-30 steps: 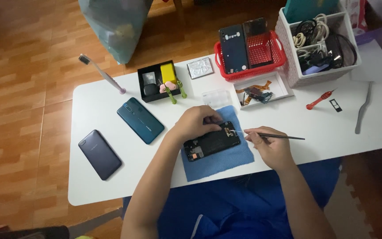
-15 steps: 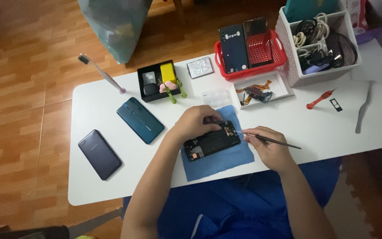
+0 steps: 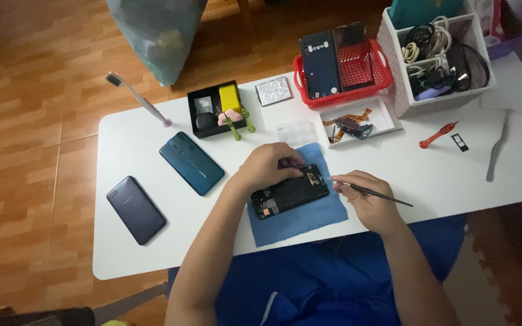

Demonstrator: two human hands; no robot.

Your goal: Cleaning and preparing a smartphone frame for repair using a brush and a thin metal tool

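Observation:
An opened black phone point(image 3: 289, 193) with its back removed lies on a blue cloth point(image 3: 300, 217) at the table's front middle. My left hand point(image 3: 268, 166) rests on the phone's upper edge, fingers curled over it and pinning it down. My right hand point(image 3: 370, 202) sits just right of the phone and grips thin black tweezers point(image 3: 374, 192), whose tip points left at the phone's top right corner.
A teal phone point(image 3: 191, 163) and a dark blue phone point(image 3: 136, 209) lie at left. Behind are a black parts box point(image 3: 219, 109), a red basket point(image 3: 345, 64), a white tray point(image 3: 359, 124) and a cable bin point(image 3: 439, 57). A red screwdriver point(image 3: 437, 134) and metal tweezers point(image 3: 496, 156) lie at right.
My right hand has tilted the tweezers so the rear end points lower right, and the tip has come closer to the phone's corner. My left hand stays put.

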